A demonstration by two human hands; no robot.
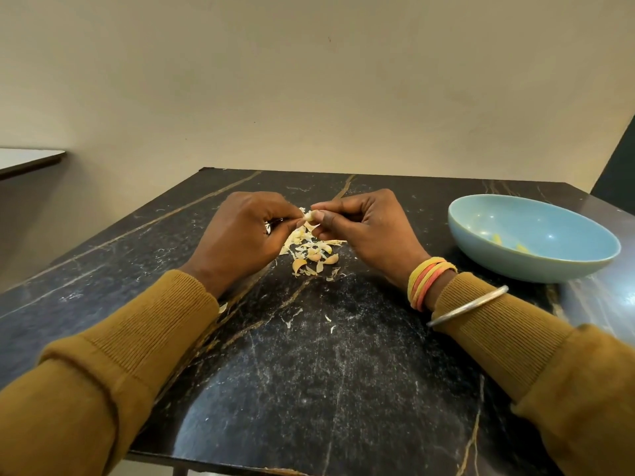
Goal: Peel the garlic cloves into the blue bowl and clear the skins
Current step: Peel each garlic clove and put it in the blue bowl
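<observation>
We see a table (pixel 309 372) of black stone look, polished and glossy, veined with gold and flecked white. The bowl (pixel 515 266) looks like glazed ceramic, smooth and shiny. The skins (pixel 309 249) are thin, dry and papery; the clove (pixel 308 216) looks pale and matt. The sleeves (pixel 144 334) are ribbed knit cloth. The bangle (pixel 470 305) is bright metal, the bands (pixel 427 281) beside it twisted thread. The wall (pixel 309 80) is matt paint.

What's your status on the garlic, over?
Hands: left hand and right hand both pinch one garlic clove over the table. At right, blue bowl holds few peeled pieces. Loose skins piled under hands, uncleared. Nothing between hands and bowl.
</observation>
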